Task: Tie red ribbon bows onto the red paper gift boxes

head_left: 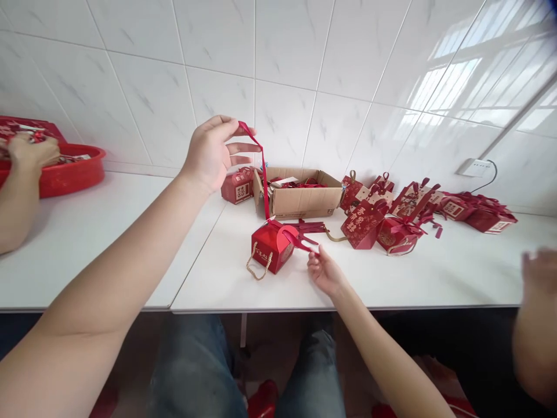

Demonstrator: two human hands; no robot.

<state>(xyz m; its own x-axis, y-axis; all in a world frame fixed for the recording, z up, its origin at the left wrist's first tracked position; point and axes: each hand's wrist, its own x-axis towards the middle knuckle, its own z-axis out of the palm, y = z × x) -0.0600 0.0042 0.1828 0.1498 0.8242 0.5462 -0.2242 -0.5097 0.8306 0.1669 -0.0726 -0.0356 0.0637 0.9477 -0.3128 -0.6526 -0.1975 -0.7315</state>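
A small red gift box (264, 244) with gold lettering and a twisted rope handle (257, 271) stands on the white table in front of me. From its top a dark red ribbon (264, 180) runs up to my left hand (213, 152), which is raised above the box and pinches the ribbon between thumb and forefinger, the other fingers stretched out. Low at the box's right side, my right hand (325, 270) is closed on the other end of that ribbon. More dark red ribbons (311, 227) lie on the table just behind the box.
Behind stands an open cardboard carton (307, 201) with red pieces inside, beside another red box (237, 186). Several finished-looking red boxes (363, 223) crowd the right. A red basin (78, 174) and a person's hand (32, 152) are at left; another person's blurred hand (539, 270) is at right.
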